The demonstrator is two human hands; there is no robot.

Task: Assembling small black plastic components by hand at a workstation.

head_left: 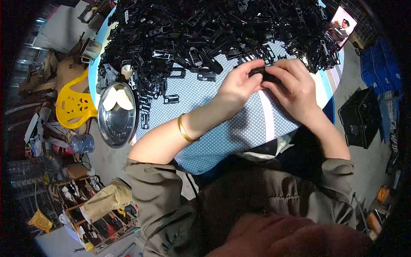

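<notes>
Between my two hands, above the right part of the table, is a small black plastic part. My left hand pinches its left end between thumb and fingers. The fingers of my right hand close round its right end. My fingers cover much of the part, so its exact kind does not show. Just beyond my hands lies a large heap of similar black plastic pieces, many of them with frame-like openings. A few single pieces, such as a black frame piece, lie on the dotted tablecloth left of my hands.
An oval metal tray with white wedge-shaped pieces stands at the table's left edge. A phone or tablet screen is propped at the far right. A yellow chair stands left, a black crate and blue crates right.
</notes>
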